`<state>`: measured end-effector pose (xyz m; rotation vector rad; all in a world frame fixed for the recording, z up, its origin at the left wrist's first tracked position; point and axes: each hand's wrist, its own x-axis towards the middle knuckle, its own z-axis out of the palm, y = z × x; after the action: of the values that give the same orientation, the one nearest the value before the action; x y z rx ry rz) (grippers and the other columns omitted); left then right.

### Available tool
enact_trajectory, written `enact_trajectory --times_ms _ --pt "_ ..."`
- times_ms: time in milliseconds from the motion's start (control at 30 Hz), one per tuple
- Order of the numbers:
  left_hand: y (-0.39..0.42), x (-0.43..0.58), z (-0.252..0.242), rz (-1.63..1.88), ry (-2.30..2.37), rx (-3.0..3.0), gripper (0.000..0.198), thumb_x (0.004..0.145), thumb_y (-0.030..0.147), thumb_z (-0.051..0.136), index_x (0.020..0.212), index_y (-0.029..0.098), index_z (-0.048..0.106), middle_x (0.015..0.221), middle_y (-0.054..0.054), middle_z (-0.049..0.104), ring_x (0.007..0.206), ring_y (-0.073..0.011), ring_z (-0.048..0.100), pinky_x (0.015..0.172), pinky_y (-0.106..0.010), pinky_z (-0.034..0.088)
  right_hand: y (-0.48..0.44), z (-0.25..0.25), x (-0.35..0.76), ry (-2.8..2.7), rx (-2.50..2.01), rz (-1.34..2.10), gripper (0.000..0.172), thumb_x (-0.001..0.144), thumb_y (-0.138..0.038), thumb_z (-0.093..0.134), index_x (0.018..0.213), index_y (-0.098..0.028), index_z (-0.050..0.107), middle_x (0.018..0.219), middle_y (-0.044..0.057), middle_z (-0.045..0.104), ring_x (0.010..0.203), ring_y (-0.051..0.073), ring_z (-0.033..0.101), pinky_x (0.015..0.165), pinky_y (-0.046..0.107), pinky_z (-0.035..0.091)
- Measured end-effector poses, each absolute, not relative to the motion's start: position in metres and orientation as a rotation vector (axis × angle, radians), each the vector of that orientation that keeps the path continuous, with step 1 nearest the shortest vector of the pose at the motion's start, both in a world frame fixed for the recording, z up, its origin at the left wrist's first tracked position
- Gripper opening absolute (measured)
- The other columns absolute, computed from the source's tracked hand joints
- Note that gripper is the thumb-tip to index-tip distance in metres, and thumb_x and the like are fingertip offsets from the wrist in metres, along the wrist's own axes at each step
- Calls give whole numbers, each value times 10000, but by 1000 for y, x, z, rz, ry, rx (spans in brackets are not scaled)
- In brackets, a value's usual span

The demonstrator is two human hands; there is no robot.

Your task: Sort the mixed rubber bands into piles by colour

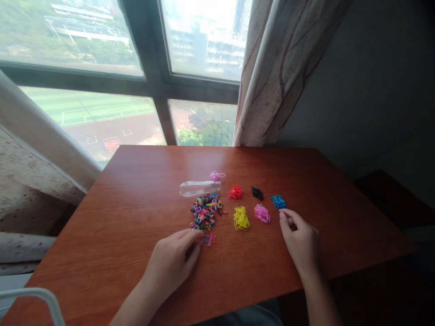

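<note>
white tube (30, 293), wooden table (258, 267), curtained window (204, 122)
left hand (176, 253) at mixed bands (205, 215), can't tell if pinching; right hand (302, 237) pinched at blue bands (278, 202)

The left hand (176, 253) is at the near edge of a mixed pile of rubber bands (205, 213). The right hand (301, 237) is at the blue pile (278, 201), fingers close together. 4 more piles lie between them on the wooden table (112, 213): red (235, 193), black (257, 193), yellow (241, 218) and pink (262, 213). A clear bottle (196, 189) lies behind the mixed pile, with a pink cap (215, 176) by its neck.
</note>
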<state>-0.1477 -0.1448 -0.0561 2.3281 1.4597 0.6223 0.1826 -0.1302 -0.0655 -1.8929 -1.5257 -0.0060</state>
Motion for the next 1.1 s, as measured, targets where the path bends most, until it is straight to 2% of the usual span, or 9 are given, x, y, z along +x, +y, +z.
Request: enact_trajectory --times_ms 200,367,1100 --pt "-145 -147 -57 601 1476 2354 155 922 233 504 974 264 647 906 5 741 765 -164 701 649 -237 490 -152 -64 110 -1720 -1581 291 283 975 -308 450 951 -202 712 865 66 745 717 190 697 677 261 512" --pt "-145 -145 -54 585 1504 2367 113 913 267 541 921 259 654 849 8 737 720 -164 693 615 -232 476 -158 -69 72 -1817 -1483 388 229 957 -213 468 949 -207 696 806 37 725 694 170 680 661 250 488" --pt "-145 -145 -57 572 1520 2384 134 931 254 501 953 253 633 874 5 740 762 -183 712 644 -258 503 -160 -66 62 -1964 -1522 423 201 935 -163 488 947 -219 680 818 27 713 743 180 656 701 256 430"
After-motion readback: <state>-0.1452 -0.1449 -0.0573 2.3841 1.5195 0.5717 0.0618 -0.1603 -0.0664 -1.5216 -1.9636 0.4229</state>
